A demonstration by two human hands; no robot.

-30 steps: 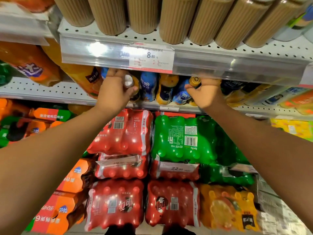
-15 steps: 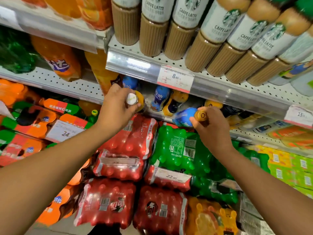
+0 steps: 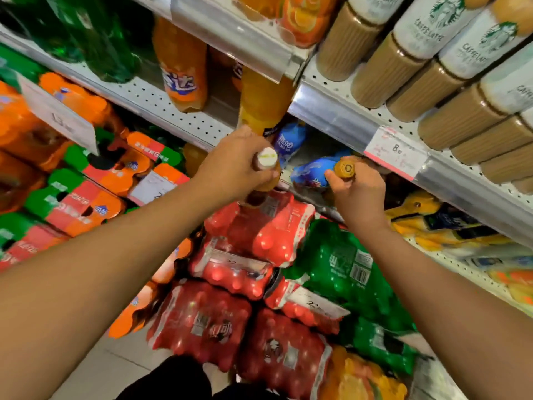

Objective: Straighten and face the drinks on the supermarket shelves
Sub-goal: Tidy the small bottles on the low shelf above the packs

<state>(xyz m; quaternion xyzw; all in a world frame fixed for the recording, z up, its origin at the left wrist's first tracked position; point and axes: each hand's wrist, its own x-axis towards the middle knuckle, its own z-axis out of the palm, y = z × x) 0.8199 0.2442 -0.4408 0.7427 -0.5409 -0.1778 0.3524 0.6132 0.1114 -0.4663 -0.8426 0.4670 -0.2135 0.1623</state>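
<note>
Both bare arms stretched forward and up, left hand [image 3: 233,166] fingers curled around a white-capped bottle [image 3: 266,166], right hand [image 3: 359,189] pinching the neck of a yellow-capped bottle [image 3: 320,173], wrists apart

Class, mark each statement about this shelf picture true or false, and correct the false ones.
1. The left hand grips a bottle with a white cap. True.
2. The right hand is empty. False: it holds a blue-labelled bottle with an orange cap.
3. Caffe latte bottles stand on the shelf above the hands. True.
4. The green multipack lies left of the red multipacks. False: it lies to their right.
</note>
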